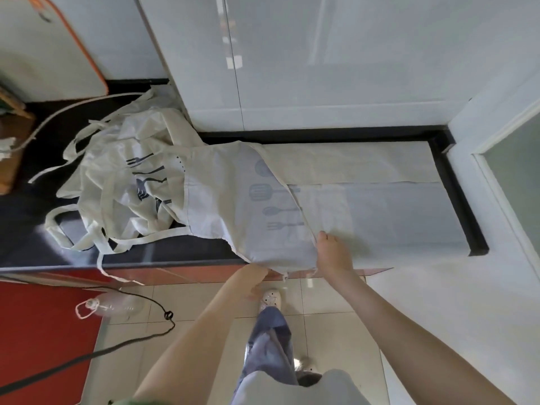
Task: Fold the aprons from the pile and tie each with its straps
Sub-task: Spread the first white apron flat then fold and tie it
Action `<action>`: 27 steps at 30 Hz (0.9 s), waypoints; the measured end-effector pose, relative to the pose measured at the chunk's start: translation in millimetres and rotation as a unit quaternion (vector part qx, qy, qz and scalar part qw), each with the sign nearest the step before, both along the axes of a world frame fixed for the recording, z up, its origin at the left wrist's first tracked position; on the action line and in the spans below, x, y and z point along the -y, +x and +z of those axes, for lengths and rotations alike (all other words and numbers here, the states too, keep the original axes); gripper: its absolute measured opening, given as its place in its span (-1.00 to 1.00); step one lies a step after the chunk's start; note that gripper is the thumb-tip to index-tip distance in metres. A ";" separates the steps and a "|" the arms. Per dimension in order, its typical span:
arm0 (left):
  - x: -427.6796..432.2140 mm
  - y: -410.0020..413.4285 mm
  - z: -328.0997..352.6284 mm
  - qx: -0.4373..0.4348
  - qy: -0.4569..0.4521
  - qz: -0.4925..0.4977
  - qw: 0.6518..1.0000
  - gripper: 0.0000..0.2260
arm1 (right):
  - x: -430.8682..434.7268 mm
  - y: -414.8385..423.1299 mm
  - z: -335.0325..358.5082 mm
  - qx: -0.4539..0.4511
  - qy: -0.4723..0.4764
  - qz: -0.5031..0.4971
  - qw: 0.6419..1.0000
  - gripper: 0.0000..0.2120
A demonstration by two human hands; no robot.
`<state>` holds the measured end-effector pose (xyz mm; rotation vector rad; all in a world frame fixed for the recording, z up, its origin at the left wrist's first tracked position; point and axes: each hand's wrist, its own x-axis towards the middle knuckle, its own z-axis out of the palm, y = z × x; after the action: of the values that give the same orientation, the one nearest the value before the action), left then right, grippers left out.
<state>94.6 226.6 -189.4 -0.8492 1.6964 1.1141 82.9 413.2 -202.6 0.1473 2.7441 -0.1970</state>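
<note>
Aprons (pixel 122 182) are lying in a crumpled pile on the left of the black countertop (pixel 26 229), with straps loose and none tied. Beside them one printed apron (pixel 228 200) is lying flat, so folding is only beginning. The left hand (pixel 257 277) is reaching under its near hem with the fingers hidden, so I cannot tell its grip. The right hand (pixel 330 252) is pinching a fold edge with curled fingers. Further right, the pale layers are hard to separate.

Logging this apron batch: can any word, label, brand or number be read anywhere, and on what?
None can be read.
The spread cream cloth apron carries only grey utensil pictures, no letters.
The dark mark on the white, orange-rimmed board is too blurred to read.
</note>
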 end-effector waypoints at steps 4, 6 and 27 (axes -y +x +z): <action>-6.1 11.4 1.9 -0.018 0.081 0.137 0.987 -0.80 | -14.9 10.8 3.9 0.013 -0.044 -0.036 0.998 -0.73; -10.2 15.6 -4.8 -0.033 0.117 0.160 0.980 -0.89 | -20.2 16.9 4.4 0.007 -0.087 -0.027 0.996 -0.85; -78.3 -28.6 35.1 -0.098 0.247 0.327 0.907 -0.81 | -92.5 58.6 -5.9 0.086 -0.047 -0.034 0.995 -0.03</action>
<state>66.0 304.9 -154.2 -1.0189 1.1896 2.0394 141.4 505.7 -208.4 0.2223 2.5542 -0.3177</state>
